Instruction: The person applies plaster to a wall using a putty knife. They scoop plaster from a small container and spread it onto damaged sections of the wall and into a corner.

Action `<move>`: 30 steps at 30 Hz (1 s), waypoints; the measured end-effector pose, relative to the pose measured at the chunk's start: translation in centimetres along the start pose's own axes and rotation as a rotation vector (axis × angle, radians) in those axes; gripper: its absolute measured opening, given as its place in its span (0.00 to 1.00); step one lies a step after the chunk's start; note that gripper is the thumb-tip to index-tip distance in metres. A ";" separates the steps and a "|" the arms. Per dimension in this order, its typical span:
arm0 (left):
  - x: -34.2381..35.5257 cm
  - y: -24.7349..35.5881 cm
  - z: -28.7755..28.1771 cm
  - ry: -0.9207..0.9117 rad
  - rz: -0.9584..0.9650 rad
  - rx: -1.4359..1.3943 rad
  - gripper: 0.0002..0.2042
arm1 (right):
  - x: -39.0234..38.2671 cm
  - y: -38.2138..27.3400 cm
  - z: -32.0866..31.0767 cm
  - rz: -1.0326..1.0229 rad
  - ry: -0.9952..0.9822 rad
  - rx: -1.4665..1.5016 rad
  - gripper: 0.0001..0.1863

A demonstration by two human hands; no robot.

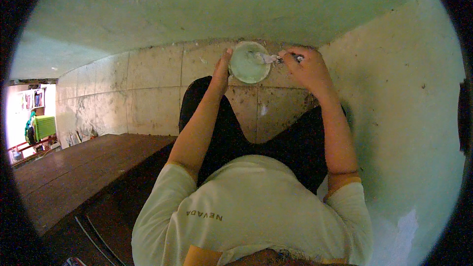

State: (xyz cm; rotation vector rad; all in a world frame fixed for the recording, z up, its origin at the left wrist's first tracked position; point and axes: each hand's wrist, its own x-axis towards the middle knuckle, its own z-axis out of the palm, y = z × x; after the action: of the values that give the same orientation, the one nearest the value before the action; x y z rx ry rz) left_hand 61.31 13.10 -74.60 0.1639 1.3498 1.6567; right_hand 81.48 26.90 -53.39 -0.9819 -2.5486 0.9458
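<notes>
A round, pale tub (245, 71) with whitish-green contents stands or is held low over the tiles between my knees. My left hand (222, 70) grips its left side, thumb up by the rim. On the other side, my right hand (308, 69) is closed round a short tool (272, 59) with a dark handle and a white-coated end. That end reaches over the tub's right rim into the contents. Whether it is a brush or a blade I cannot tell. Part of the handle is hidden by my fingers.
A green wall (197, 10) rises just beyond the tub, and a paler wall (404, 79) runs close on my right. Dirty floor tiles (152, 76) stretch left. A brown wooden surface (88, 162) lies at my left, with a bright opening (29, 113) past it.
</notes>
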 end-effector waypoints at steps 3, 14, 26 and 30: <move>-1.1 1.1 1.0 0.040 0.044 0.022 0.35 | -0.3 1.2 -0.7 0.022 -0.039 0.105 0.16; -1.8 2.6 1.6 0.124 0.507 0.176 0.26 | -3.0 -2.7 -0.5 0.088 -0.227 -0.231 0.14; -1.9 2.6 3.3 0.205 0.536 0.176 0.24 | -3.9 2.2 3.1 0.181 -0.231 0.174 0.13; -1.3 1.7 2.7 0.183 0.569 0.136 0.23 | -4.7 0.6 3.8 0.512 -0.255 0.481 0.14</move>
State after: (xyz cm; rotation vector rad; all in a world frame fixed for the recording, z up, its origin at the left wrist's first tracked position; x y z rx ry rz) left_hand 62.75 14.13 -71.59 0.5273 1.6583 2.0836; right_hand 83.63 22.20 -56.66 -1.4489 -2.0957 1.8194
